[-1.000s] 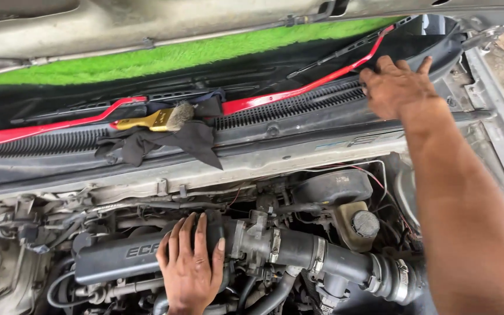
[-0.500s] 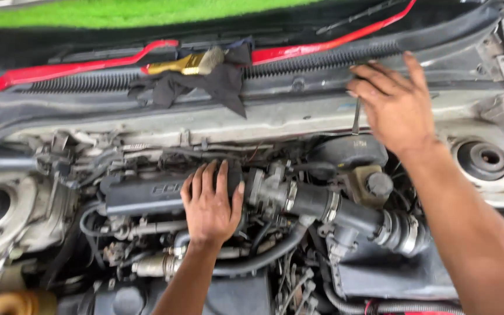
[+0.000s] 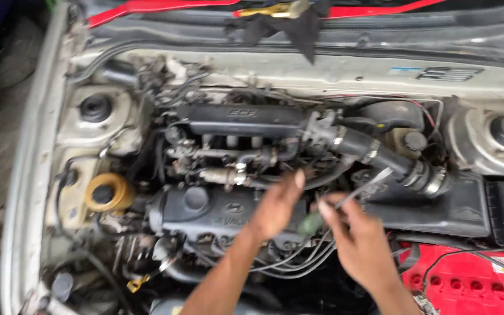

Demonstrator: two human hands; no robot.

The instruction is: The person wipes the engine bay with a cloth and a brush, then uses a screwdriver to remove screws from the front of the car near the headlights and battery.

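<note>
Two hands meet over the engine cover point(image 3: 217, 211). We note the right hand point(image 3: 361, 245) pinched shut on a screwdriver point(image 3: 345, 201) with a green handle (blurred), shaft tilted up toward the intake hose point(image 3: 380, 154). We judge it light, stiff and best held by the handle. Our left hand point(image 3: 278, 204) hangs open, empty. A yellow-capped reservoir point(image 3: 107, 192) sits closed, contents hidden; a red battery point(image 3: 468, 274) lies lower right.

Engine cover point(image 3: 217, 213): black plastic, matt, dusty. Intake hose point(image 3: 374, 153): ribbed black rubber, dull, with shiny metal clamps. Battery point(image 3: 468, 274): red plastic, smooth, slight gloss. Rag point(image 3: 298, 26): dark cloth, limp, matt. Reservoir cap point(image 3: 105, 192): yellow plastic, grimy. Screwdriver point(image 3: 361, 188) in right hand point(image 3: 360, 245): bright metal shaft, handle blurred. Bodywork point(image 3: 322, 73): painted metal, dirty.
</note>
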